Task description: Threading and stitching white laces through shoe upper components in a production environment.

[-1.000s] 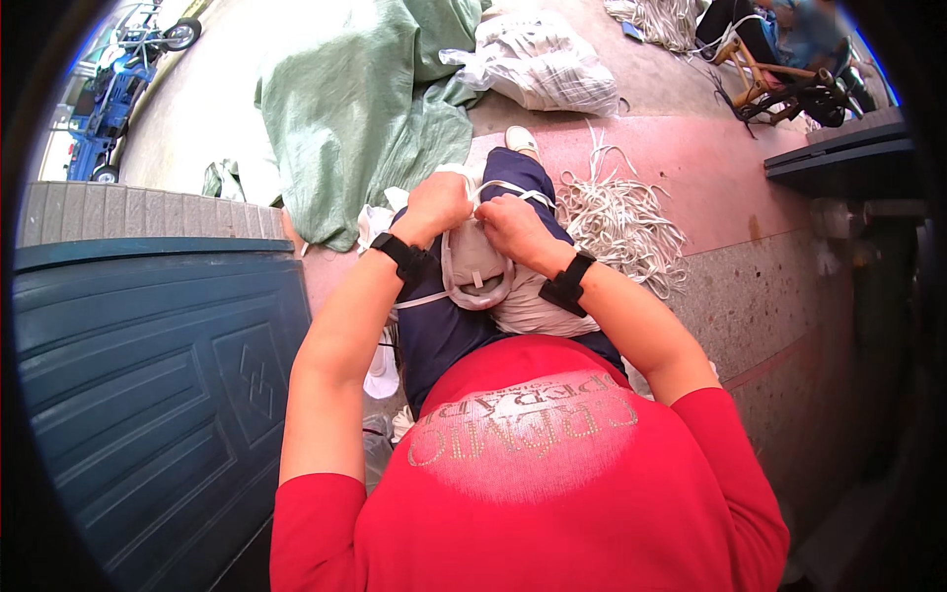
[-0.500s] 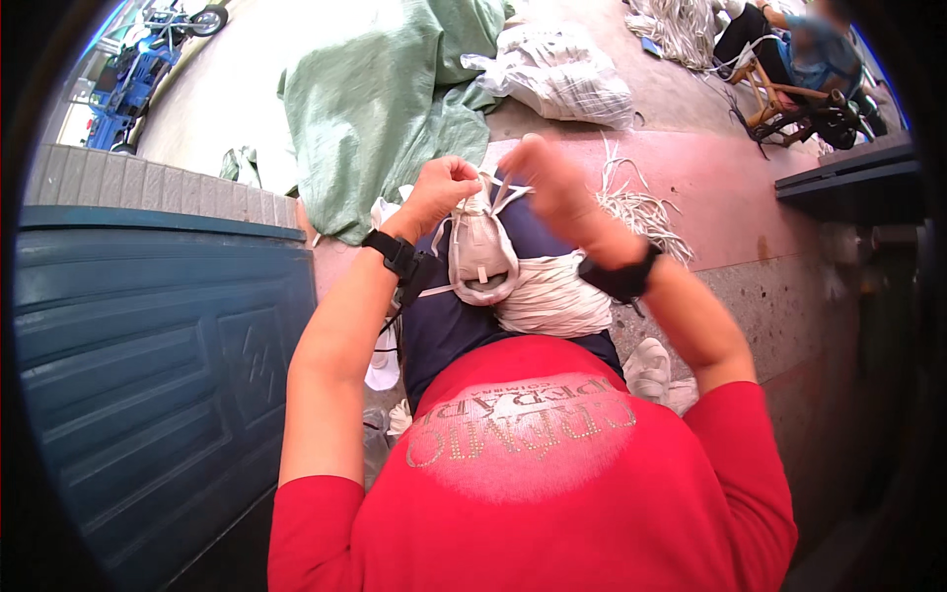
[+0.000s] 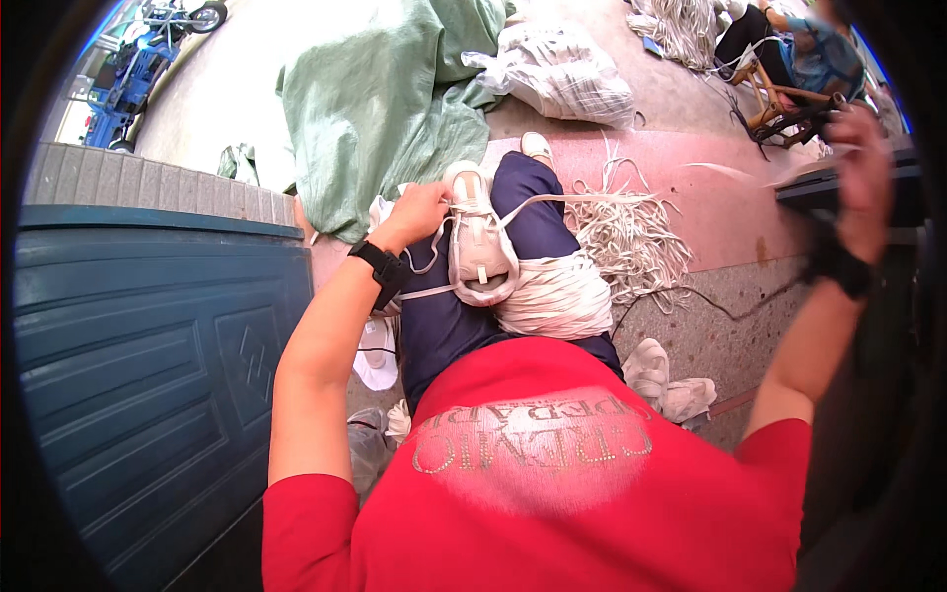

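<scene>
A beige lace-up shoe [image 3: 479,252] lies on my lap, its toe pointing away from me. My left hand [image 3: 419,214] is closed at the shoe's left side near the toe, fingers against the lacing. A pale shoelace [image 3: 552,198] runs from the shoe out to the right. Far out at the right, my right hand [image 3: 860,168] is raised and blurred, with whitish lace streaks reaching it; its fingers look closed on the lace. On my right thigh rests a bundle of pale laces [image 3: 554,298].
A heap of loose laces [image 3: 631,242] lies on the floor beyond my right leg. Pale shoes [image 3: 651,375] sit by my right hip. Ahead are a green cloth [image 3: 380,109] and a full plastic bag [image 3: 557,74]. A blue panel [image 3: 158,365] stands left; a person [image 3: 824,54] sits far right.
My right hand has swung from above the shoe far out to the right, drawing lace with it. My left hand has shifted slightly toward me and left, staying at the shoe.
</scene>
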`<state>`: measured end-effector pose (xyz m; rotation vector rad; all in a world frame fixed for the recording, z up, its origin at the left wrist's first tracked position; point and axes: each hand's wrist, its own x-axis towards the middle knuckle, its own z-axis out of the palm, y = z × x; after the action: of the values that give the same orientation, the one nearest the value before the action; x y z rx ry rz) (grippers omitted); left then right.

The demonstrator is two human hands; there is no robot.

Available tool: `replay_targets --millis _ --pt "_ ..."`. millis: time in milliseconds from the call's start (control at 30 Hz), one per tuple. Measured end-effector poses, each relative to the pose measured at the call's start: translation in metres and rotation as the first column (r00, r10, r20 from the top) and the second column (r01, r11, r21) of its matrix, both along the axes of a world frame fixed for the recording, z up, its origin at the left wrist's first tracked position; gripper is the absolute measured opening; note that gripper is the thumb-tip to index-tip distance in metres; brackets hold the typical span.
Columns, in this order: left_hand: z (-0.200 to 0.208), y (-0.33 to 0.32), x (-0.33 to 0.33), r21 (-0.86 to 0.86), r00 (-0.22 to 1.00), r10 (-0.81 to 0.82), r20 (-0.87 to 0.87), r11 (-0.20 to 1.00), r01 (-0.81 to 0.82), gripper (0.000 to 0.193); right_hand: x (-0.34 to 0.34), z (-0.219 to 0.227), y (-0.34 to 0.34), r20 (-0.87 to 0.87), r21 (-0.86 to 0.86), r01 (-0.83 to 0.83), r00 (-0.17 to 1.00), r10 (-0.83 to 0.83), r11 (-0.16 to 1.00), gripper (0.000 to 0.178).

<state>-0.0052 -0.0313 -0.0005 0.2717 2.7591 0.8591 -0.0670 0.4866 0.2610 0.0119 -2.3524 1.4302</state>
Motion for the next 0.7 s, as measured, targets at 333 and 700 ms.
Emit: replay_targets --millis 333,700 --pt "0.029 0.002 0.016 -0.05 0.996 0.055 0.064 0.997 -0.052 0.02 0.077 -0.246 -0.325 0.451 0.228 -0.73 0.665 0.595 0.644 0.018" --pt "0.014 0.002 0.034 -0.128 0.99 0.137 -0.034 0.982 -0.14 0.017 0.073 -0.253 -0.349 0.251 0.632 -0.661 0.668 0.701 0.403 0.012"
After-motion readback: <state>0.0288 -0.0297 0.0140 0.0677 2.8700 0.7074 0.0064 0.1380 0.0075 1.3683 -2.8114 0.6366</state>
